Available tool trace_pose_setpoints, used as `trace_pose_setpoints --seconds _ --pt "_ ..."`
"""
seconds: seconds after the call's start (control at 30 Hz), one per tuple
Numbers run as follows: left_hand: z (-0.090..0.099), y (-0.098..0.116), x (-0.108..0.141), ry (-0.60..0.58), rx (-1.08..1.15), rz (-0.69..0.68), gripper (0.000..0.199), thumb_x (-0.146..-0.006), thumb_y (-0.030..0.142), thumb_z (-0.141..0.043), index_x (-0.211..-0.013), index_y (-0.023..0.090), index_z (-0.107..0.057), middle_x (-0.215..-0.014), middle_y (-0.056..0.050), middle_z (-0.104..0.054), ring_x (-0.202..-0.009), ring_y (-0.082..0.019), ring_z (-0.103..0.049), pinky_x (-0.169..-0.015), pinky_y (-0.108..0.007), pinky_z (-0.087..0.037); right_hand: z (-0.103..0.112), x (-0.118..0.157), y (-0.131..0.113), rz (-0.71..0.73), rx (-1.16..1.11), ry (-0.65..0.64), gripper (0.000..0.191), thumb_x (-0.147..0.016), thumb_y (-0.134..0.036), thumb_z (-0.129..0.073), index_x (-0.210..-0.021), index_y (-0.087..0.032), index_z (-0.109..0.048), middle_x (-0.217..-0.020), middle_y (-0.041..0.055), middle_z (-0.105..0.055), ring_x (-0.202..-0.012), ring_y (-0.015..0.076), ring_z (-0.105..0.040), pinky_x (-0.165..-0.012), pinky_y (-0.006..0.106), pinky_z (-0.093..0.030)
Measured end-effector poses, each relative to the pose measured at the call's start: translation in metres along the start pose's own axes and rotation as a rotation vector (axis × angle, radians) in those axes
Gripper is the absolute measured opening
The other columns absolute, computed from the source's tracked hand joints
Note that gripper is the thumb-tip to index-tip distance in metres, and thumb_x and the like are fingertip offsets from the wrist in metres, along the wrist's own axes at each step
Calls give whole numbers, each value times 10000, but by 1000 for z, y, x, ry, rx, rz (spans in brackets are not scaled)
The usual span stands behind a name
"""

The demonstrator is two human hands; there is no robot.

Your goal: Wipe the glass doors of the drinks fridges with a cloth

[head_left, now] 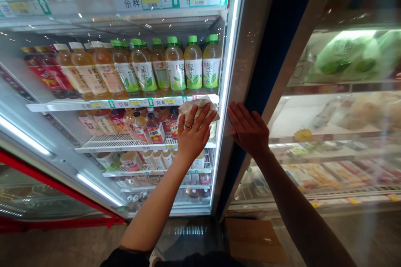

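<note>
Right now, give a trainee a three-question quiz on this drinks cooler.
1. What does the left hand press against the glass door?
2. True or false: the right hand is gripping a bottle.
3. Which hand wears the ring, left or right?

Key:
1. A pale cloth.
2. False: it lies open against the door frame.
3. Left.
</note>
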State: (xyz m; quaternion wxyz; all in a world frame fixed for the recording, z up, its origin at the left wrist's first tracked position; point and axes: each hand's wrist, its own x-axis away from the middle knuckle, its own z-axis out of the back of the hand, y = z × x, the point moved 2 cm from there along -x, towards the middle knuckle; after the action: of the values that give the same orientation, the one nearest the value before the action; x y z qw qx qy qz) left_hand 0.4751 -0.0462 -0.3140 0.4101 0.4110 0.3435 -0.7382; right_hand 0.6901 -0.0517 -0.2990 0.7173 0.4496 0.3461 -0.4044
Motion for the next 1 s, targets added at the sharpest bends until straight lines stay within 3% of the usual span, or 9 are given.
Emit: trace_pose_setpoints --seconds 0.1,0.17,0.3,0.4,0.53,0.67,0.8,1.0 --pt "3 -12 15 5 -17 -30 666 -1080 257 -562 -1709 377 -380 -1710 41 -466 -1703 -131 -61 -1411 -388 74 -1 1 1 -17 -21 -13 654 -1066 -228 -495 -1711 -199 -399 -1629 96 -589 -1465 231 -635 -1214 358 -390" --pt "6 -19 19 13 -1 21 704 -1066 236 -579 -1715 391 -355 -1721 34 -446 -1705 -159 -106 -1418 -414 40 -2 2 1 -29 -50 -29 658 -1065 -228 -493 -1715 -216 -393 -1631 91 -586 -1472 235 -628 -1219 371 -399" --pt "10 -21 9 0 40 133 712 -1064 236 -570 -1720 394 -339 -1764 16 -369 -1709 -224 -149 -1423 -494 -26 -3 2 -7 -49 -69 -12 674 -1049 -219 -509 -1712 -172 -393 -1640 130 -572 -1487 252 -615 -1236 387 -407" --pt "12 -20 2 -17 25 81 690 -1073 255 -565 -1715 392 -354 -1755 19 -389 -1706 -212 -175 -1423 -479 -18 -2 -1 -21 -94 -47 16 671 -1042 -223 -515 -1696 -113 -411 -1633 172 -573 -1481 268 -621 -1239 396 -415" --pt "14 -29 7 -57 2 -23 684 -1078 265 -567 -1713 400 -353 -1718 32 -464 -1695 -181 -225 -1419 -437 21 1 -10 -39 -80 -37 37 635 -1027 -167 -511 -1661 -147 -485 -1591 135 -627 -1463 247 -638 -1236 374 -419" --pt "16 -35 10 -69 2 37 690 -1072 260 -568 -1709 416 -354 -1727 29 -454 -1693 -203 -252 -1421 -464 -27 -1 -26 -52 -66 -105 30 658 -1026 -161 -515 -1680 -169 -455 -1609 119 -613 -1509 243 -591 -1249 383 -422" --pt "15 -32 5 -33 3 119 688 -1075 270 -554 -1718 395 -340 -1753 15 -407 -1705 -220 -215 -1417 -484 1 -11 -38 -63 -116 -138 35 693 -1028 -175 -503 -1712 -197 -394 -1648 113 -579 -1539 260 -558 -1283 438 -400" --pt "16 -52 15 -77 6 -9 679 -1071 281 -576 -1698 441 -370 -1706 42 -493 -1687 -201 -278 -1418 -454 11 -38 -33 -69 -165 -133 76 668 -1033 -183 -478 -1699 -190 -428 -1604 131 -633 -1495 275 -605 -1261 438 -411"
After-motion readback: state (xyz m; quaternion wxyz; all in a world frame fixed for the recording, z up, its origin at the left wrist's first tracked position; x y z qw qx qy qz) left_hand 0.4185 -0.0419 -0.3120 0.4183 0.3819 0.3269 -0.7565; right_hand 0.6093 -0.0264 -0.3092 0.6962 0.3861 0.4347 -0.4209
